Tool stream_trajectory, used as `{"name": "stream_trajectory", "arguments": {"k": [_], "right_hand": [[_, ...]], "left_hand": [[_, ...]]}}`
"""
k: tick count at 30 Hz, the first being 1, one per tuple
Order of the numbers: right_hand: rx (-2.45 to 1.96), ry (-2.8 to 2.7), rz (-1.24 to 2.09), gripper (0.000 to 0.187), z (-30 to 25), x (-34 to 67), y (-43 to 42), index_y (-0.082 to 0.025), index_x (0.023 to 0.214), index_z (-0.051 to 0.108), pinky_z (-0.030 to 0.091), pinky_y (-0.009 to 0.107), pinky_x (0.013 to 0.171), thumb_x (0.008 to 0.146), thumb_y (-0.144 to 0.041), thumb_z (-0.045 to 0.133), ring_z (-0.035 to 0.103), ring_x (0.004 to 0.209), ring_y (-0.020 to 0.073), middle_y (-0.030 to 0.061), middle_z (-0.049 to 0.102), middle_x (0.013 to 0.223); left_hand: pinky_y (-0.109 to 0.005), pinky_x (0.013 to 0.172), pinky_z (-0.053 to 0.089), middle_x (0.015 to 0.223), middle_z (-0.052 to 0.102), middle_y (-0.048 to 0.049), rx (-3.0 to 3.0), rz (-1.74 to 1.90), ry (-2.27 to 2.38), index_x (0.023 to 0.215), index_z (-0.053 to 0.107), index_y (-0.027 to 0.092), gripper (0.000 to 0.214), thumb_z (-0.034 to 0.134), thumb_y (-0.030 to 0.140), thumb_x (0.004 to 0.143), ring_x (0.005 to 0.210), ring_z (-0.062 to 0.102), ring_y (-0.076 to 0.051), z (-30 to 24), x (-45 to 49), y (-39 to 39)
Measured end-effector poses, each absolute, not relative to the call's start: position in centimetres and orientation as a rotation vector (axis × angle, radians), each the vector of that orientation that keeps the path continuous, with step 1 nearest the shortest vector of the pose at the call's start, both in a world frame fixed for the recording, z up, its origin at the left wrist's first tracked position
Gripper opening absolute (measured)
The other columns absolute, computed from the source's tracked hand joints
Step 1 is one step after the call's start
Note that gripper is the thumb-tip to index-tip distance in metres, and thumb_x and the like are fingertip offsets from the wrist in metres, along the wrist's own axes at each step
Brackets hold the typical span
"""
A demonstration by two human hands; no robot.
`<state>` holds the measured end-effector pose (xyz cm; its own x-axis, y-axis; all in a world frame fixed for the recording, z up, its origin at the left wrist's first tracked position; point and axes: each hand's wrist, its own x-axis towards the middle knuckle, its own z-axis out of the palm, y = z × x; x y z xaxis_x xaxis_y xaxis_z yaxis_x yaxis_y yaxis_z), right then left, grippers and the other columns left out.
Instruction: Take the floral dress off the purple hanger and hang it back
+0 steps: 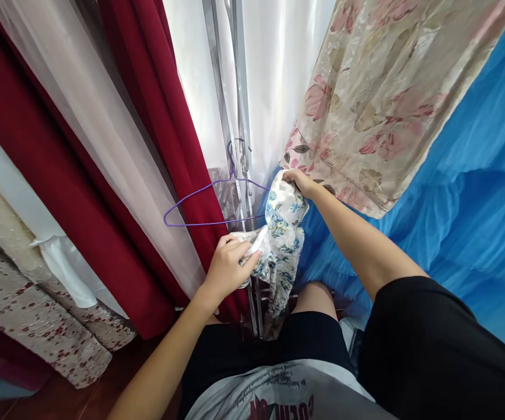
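Note:
A white garment with blue and yellow flowers [284, 233] hangs from the right end of a purple wire hanger [195, 224]. My right hand [298, 182] grips the garment's upper edge by that end, its fingers partly hidden in the cloth. Lower and to the left, my left hand [231, 262] pinches another edge of the same garment, pulled toward the left. The hanger's left arm is bare, and its hook is up against a metal rack [237, 111]. Below both hands the rest of the cloth droops down.
Dark red curtains [165, 116] and pale sheer cloth hang on the left. On the right are a beige floral cloth [375, 111] and ruffled blue tulle [466, 216]. White fabric [279, 70] hangs behind the rack. My knees are close below.

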<state>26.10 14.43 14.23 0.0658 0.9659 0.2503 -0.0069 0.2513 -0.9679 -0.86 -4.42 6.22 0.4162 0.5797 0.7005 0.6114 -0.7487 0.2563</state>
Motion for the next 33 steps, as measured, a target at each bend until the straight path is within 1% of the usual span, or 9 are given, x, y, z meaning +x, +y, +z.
{"name": "stream_trajectory", "arguments": {"k": [5,9,15,19,21,24,26,29,33], "right_hand": [[-1.006,-1.443,1.311,0.016,13.9,24.7,13.5,-0.011,0.074,0.067,0.050,0.030,0.056,0.068,-0.016,0.081,0.066,0.058,0.0207,0.0104,0.073,0.070],[-0.954,-1.590,1.466,0.022,14.7,25.5,12.5,-0.013,0.076,0.071,0.052,0.025,0.055,0.064,-0.022,0.088,0.067,0.061,0.0177,0.0084,0.076,0.073],[-1.002,-1.745,1.476,0.028,16.8,25.9,11.3,-0.015,0.075,0.073,0.055,0.026,0.055,0.060,-0.030,0.093,0.070,0.065,0.0200,0.0081,0.077,0.074],[-1.036,-1.779,1.403,0.025,17.3,25.9,11.0,-0.015,0.073,0.073,0.056,0.030,0.059,0.065,-0.033,0.089,0.070,0.065,0.0223,0.0095,0.076,0.073],[-1.052,-1.776,1.399,0.026,17.3,25.8,11.0,-0.016,0.074,0.074,0.056,0.032,0.059,0.064,-0.035,0.090,0.070,0.068,0.0239,0.0106,0.077,0.076],[-1.033,-1.780,1.400,0.029,16.6,25.9,11.1,-0.018,0.075,0.073,0.056,0.032,0.062,0.062,-0.035,0.092,0.070,0.073,0.0243,0.0109,0.077,0.080],[-1.029,-1.770,1.348,0.033,15.3,26.4,11.1,-0.018,0.077,0.071,0.053,0.029,0.062,0.061,-0.036,0.094,0.068,0.072,0.0210,0.0076,0.075,0.079],[-1.057,-1.726,1.172,0.038,12.6,27.8,10.5,-0.019,0.069,0.064,0.041,0.023,0.053,0.063,-0.043,0.093,0.055,0.057,0.0113,-0.0021,0.063,0.062],[-0.952,-1.495,1.126,0.058,10.7,29.0,8.8,-0.021,0.052,0.040,0.023,0.022,0.044,0.063,-0.047,0.091,0.031,0.044,0.0058,-0.0089,0.038,0.047]], "left_hand": [[-0.042,0.101,0.043,0.076,0.069,-0.0040,-2.459,-1.245,-1.185,0.076,0.069,0.023,0.024,0.064,0.039,0.093,0.076,0.060,-0.021,5.9,-7.6,-3.7],[-0.047,0.104,0.038,0.082,0.070,-0.0066,-2.331,-0.974,-1.451,0.079,0.070,0.023,0.028,0.061,0.046,0.093,0.086,0.062,-0.025,5.8,-14.5,-2.3],[-0.041,0.082,0.046,0.095,0.071,-0.0096,-2.175,-0.549,-1.845,0.097,0.065,0.023,0.019,0.050,0.034,0.093,0.096,0.062,-0.032,10.0,-17.4,1.3],[-0.047,0.092,0.045,0.111,0.068,-0.0147,-2.001,-0.809,-1.686,0.103,0.061,0.019,0.019,0.046,0.025,0.091,0.109,0.058,-0.036,13.8,-15.8,4.0],[-0.044,0.095,0.046,0.110,0.067,-0.0120,-2.135,-1.052,-1.577,0.103,0.060,0.020,0.019,0.046,0.022,0.090,0.106,0.059,-0.031,15.0,-15.0,5.4],[-0.035,0.084,0.050,0.098,0.068,-0.0055,-2.361,-1.502,-1.573,0.112,0.056,0.020,0.026,0.052,0.021,0.086,0.089,0.063,-0.022,15.5,-13.9,7.1],[-0.030,0.078,0.050,0.092,0.068,-0.0032,-2.308,-1.730,-1.600,0.115,0.054,0.020,0.032,0.061,0.027,0.084,0.083,0.064,-0.019,15.1,-13.5,7.3],[-0.026,0.075,0.047,0.085,0.067,-0.0022,-2.081,-1.786,-1.560,0.095,0.060,0.019,0.027,0.071,0.041,0.084,0.081,0.062,-0.017,14.6,-13.3,6.0],[-0.026,0.065,0.040,0.064,0.059,0.0004,-2.018,-1.653,-1.552,0.070,0.062,0.017,0.039,0.063,0.050,0.092,0.064,0.054,-0.014,14.8,-12.6,3.3]]}}
